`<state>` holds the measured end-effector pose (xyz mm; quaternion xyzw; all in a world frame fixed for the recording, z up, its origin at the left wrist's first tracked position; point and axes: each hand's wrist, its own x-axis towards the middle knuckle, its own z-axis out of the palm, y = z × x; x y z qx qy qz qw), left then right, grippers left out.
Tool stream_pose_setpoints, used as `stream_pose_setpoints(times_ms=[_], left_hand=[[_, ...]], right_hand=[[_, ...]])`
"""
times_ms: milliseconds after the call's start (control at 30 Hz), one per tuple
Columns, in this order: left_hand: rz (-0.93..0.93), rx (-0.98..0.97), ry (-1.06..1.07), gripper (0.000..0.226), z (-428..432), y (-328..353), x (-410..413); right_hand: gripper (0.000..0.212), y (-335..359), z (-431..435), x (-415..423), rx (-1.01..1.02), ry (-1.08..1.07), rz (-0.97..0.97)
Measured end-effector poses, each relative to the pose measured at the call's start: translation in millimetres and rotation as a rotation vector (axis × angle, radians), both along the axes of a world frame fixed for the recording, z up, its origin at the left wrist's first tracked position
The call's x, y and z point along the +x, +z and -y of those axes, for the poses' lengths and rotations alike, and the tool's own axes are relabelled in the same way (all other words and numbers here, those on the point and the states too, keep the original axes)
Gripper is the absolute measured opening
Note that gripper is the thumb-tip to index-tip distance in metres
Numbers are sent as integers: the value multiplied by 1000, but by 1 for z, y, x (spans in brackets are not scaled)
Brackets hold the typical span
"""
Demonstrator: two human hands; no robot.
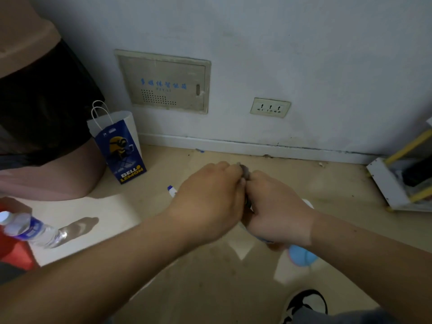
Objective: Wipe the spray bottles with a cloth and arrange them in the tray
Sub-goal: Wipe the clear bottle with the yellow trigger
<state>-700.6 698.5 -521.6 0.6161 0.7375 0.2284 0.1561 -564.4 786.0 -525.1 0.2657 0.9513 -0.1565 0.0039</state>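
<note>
Left hand (208, 202): fingers are curling tight, pinching a dark cloth (245, 172) at the fingertips.
Right hand (278, 211): fingers are clenching round a spray bottle (301, 256); knuckles are touching the left hand.
Bottle position: only its blurred blue end is showing, poking out below the right wrist, toward the camera. The rest is hiding under the hand.
Cloth position: it is sitting in the seam between the 2 hands, showing above and between the knuckles.
Hands overall: both are hovering over the tan floor (222, 284), near the wall.
White and blue piece (171, 190): it is peeking out just left of the left hand; cannot tell whether it belongs to the held bottle.
Water bottle (30, 230): it is leaning on a white board (105, 206), well left of the hands.
Paper bag (119, 146): it is standing by the wall, reading "BELL LEMON" under a yellow cartoon figure.
Wall panel (163, 83): blue characters, too blurred to read.
Socket (270, 107): it is sitting right of the panel.
White rack (385, 183): yellow bars, far right.
Shoe (306, 305): black and white, bottom right.
</note>
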Motion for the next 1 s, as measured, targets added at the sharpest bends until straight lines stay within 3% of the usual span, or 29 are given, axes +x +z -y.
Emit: stream_pose_setpoints(times_ms=[67,100,200,333,433,533,600,667,767,800,867,933,1000], left_hand=[[-101,163,-78,23,3,-9,0],[-24,166,-105,26,3,-12,-7],[386,-51,-47,27,-1,-11,-29],[325,-308,48,33,3,-16,-49],[494,-228,220,36,6,-12,-60],[681,-10,359,35,4,4,-58],[552,178,209,33,6,10,-47],[265,294,-76,33,11,9,-32],[-218,238,-323,41,15,-7,-23],[-242,211,-311,44,13,-11,-27],[-118,169,-253,45,11,-12,-35],[72,120,-262,37,9,-13,-39],[137,98,-273,23,6,-11,-36]], right_hand=[[12,1,0,1,-12,-11,-12],[14,1,-1,2,1,-1,-19],[30,-4,-9,8,30,-14,-15],[44,-8,-26,18,-2,-123,-14],[46,-8,-28,23,-59,-147,-45],[46,-7,-22,21,-90,-131,-81],[46,-7,-19,19,-129,-142,-105],[40,-5,-15,15,-183,-136,-92],[18,-2,-7,10,-242,-75,-56],[17,-1,-6,9,-244,-62,-72],[26,4,-7,10,-218,-50,-111],[31,5,-10,11,-197,-25,-115],[31,6,-9,12,-177,-1,-88]])
